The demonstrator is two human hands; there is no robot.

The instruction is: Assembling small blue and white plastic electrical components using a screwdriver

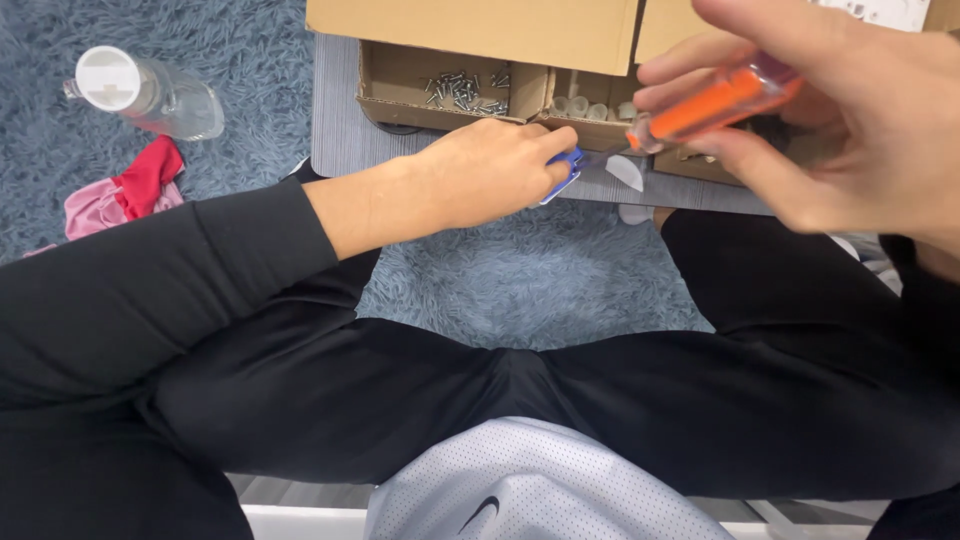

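Right hand (850, 130) is closest to the lens, blurred, upper right, fingers wrapped snug around a screwdriver (715, 105) with an orange and clear handle. Handle sits in the fist; long axis runs from upper right down to lower left, the dark shaft end poking out toward the left hand. The tip itself is hard to make out, it seems to end right by the blue piece.

Blue piece (565, 175) is small, plastic-looking, pinched shut between thumb and fingers of the left hand (495, 170), held at the front edge of the grey board (335, 130), just below the cardboard box. So the piece lies down-left of the right-hand grip, in line with the screwdriver's axis, and the left hand is the one on it. Cannot tell whether the tip touches the piece or stops just short.

Outward: open cardboard box (470, 40) behind both hands, one compartment with a heap of screws (465, 90), the next with pale round parts, unclear. A small white part (628, 172) lies just right of the blue piece.

Farther left on the shaggy blue rug (520, 280): clear bottle (150, 95) with white cap on its side, red and pink cloth (125, 190) near it. Person's legs in black, crossed, fill the bottom.
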